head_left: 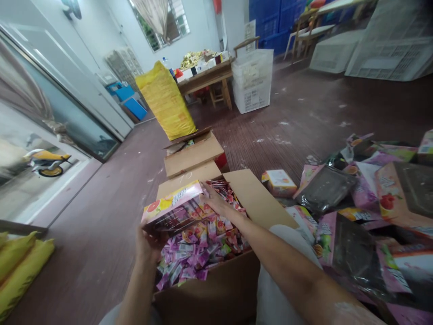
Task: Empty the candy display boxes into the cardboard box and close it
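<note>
I hold a pink and yellow display box point(172, 206) with a clear window over an open cardboard carton point(250, 194). My left hand point(146, 243) grips the box's near left corner. My right hand point(213, 198) is closed on its far right end. The carton is filled with several small pink, purple and red candy sachets point(199, 253). The box is tilted, its window facing me.
A heap of flat pink display boxes point(368, 212) lies at my right. A second cardboard carton point(192, 153) and a yellow sack point(165, 101) stand ahead. Farther back are a wooden table point(206, 76), a white crate point(252, 81), and yellow bags point(20, 266) at left.
</note>
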The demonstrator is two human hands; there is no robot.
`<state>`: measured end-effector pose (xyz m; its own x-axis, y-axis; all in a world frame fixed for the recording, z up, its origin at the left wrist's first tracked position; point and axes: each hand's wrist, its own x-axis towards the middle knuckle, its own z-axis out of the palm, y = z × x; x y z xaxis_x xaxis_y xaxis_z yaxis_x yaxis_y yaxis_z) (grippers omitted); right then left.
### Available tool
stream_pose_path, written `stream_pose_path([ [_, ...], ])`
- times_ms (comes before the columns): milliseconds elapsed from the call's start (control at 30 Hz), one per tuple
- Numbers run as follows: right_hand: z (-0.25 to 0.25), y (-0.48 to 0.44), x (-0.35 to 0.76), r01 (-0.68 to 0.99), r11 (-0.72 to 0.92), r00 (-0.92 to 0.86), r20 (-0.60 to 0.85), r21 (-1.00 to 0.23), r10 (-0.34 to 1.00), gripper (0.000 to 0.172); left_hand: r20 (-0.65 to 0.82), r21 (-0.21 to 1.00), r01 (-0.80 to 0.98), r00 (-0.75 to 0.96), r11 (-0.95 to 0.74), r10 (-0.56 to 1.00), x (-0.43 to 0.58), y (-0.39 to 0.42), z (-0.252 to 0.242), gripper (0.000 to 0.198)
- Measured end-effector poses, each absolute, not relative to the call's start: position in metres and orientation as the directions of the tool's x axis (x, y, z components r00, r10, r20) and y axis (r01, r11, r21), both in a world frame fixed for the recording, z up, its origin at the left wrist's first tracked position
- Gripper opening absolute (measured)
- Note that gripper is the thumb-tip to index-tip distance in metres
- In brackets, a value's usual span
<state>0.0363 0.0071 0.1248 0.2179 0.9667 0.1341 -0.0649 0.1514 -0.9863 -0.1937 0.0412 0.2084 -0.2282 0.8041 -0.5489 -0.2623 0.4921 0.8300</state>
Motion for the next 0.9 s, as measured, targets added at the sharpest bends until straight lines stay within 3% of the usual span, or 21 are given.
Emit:
stream_pose_path([
  [167, 0.132, 0.002, 0.035, -0.208, 0.192, 0.144, 0.164, -0.959, 0.976, 0.111, -0.538, 0.838, -0.235, -0.196, 0.493, 0.820, -0.197, 0.035, 0.220, 0.019],
  [367, 0.141, -0.003, 0.032, -0.305, 0.186, 0.174, 0.137, -0.934, 0.975, 0.113, -0.522, 0.850, -0.185, -0.172, 0.493, 0.835, -0.185, 0.029, 0.222, 0.026],
  [600, 0.145, -0.002, 0.034, -0.291, 0.228, 0.160, 0.187, -0.929, 0.969, 0.112, -0.487, 0.871, -0.180, -0.192, 0.457, 0.852, -0.184, 0.031, 0.228, 0.027],
  [767, 0.133, 0.007, 0.034, -0.312, 0.165, 0.207, 0.102, -0.936, 0.973, 0.123, -0.514, 0.856, -0.197, -0.226, 0.478, 0.828, -0.177, 0.033, 0.231, 0.021],
  [900, 0.128, 0.005, 0.038, -0.266, 0.124, 0.132, 0.091, -0.956, 0.987, 0.124, -0.529, 0.845, -0.241, -0.255, 0.477, 0.809, -0.183, 0.036, 0.240, 0.021],
])
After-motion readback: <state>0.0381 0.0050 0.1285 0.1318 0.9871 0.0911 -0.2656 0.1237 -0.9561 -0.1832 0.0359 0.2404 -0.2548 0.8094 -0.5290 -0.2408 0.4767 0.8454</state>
